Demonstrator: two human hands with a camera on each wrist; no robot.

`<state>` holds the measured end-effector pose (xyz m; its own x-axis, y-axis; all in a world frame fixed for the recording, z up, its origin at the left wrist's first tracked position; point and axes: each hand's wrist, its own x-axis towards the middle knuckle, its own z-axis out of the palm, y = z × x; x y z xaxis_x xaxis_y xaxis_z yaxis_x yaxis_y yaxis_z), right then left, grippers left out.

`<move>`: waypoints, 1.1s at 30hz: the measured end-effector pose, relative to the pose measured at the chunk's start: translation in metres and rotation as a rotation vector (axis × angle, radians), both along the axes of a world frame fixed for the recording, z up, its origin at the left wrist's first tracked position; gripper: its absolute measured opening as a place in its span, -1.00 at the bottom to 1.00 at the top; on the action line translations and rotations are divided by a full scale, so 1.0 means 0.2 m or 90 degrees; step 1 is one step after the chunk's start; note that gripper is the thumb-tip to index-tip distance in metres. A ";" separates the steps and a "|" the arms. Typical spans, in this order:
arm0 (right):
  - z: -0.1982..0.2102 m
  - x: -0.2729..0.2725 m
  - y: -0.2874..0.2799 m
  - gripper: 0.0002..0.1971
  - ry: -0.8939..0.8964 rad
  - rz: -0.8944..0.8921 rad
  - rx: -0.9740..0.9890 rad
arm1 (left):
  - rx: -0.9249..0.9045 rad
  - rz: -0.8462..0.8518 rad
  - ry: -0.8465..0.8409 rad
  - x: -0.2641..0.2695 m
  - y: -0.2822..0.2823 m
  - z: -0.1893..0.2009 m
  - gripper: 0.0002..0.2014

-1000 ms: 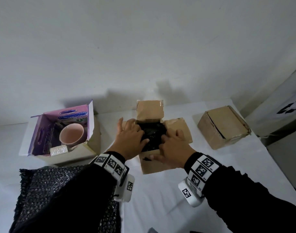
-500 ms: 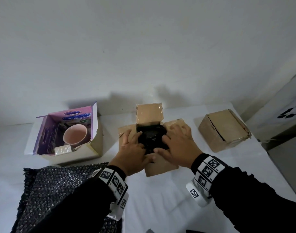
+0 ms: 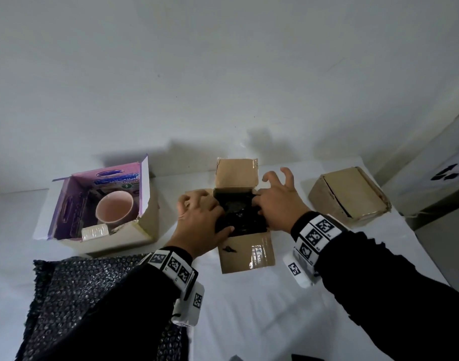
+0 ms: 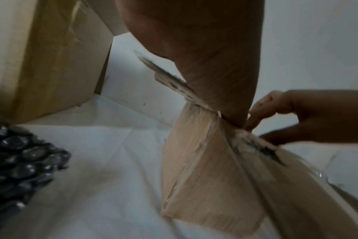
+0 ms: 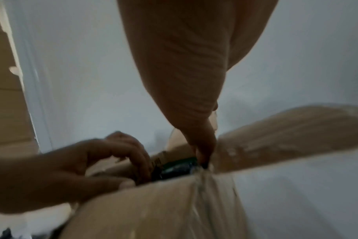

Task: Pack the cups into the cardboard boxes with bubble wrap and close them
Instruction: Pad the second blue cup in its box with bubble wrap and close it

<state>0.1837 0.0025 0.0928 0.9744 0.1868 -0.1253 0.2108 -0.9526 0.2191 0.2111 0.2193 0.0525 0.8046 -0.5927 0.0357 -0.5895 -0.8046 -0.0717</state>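
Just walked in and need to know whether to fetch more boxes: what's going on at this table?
A person is packing cups. Both hands, left hand and right hand, push a black bubble-wrapped bundle down into the open middle box, whose flaps are still spread. The box on the right is already closed. A pink cup waits unwrapped in the purple-lined box on the left, and a sheet of black bubble wrap lies nearby on the table.
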 end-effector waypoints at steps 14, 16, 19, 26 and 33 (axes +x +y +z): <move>0.00 0.21 0.04 -0.77 0.075 0.004 -0.040 | 0.140 0.047 0.127 0.16 -0.07 0.11 -0.17; -0.02 0.19 0.05 -0.78 0.039 -0.015 -0.046 | 0.167 0.051 0.120 0.17 -0.11 0.11 -0.18; -0.06 0.16 0.05 -0.74 -0.023 -0.022 -0.013 | 0.194 0.078 0.133 0.17 -0.16 0.08 -0.31; -0.13 0.06 0.04 -0.67 0.024 0.007 0.005 | 0.193 0.116 0.132 0.17 -0.16 0.05 -0.43; -0.12 0.07 0.08 -0.60 0.109 -0.005 -0.040 | 0.185 0.108 0.079 0.13 -0.18 0.02 -0.52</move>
